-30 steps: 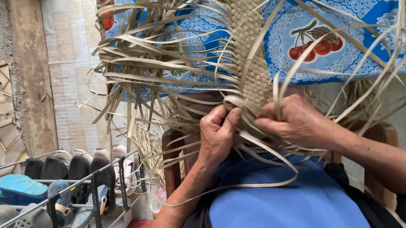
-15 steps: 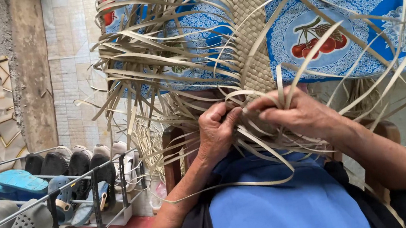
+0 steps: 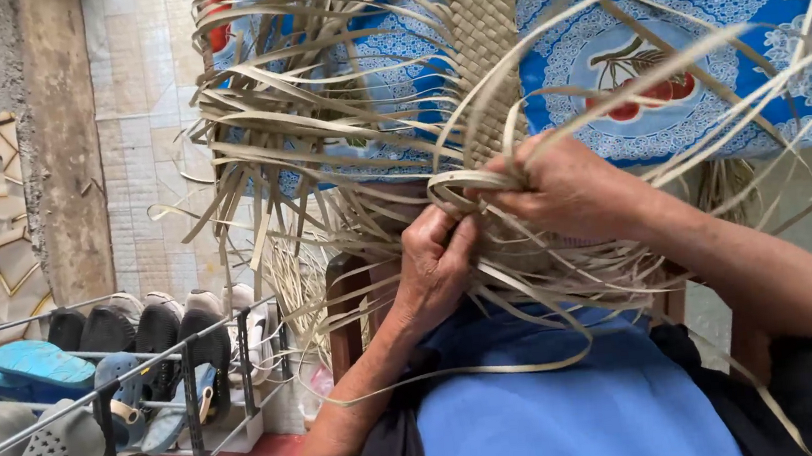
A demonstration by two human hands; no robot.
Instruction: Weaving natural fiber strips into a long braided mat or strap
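Note:
A narrow woven band of pale dried-leaf strips runs up from my hands, with many loose strips fanning out to both sides. My left hand pinches strips just below the band's unfinished end, fingers closed around them. Touching it from the right, my right hand grips a folded bundle of strips at the same spot. Long single strips sweep up and right past my right hand. Both forearms come in from the bottom over a blue garment.
A blue cloth with a red fruit print hangs behind the weaving. At lower left a metal shoe rack holds several sandals and clogs. A tiled wall and a rough concrete post stand at the left.
Both hands have risen slightly along the band. My right hand has bent a bundle of strips over to the left, and the loose strips at the right have swung higher.

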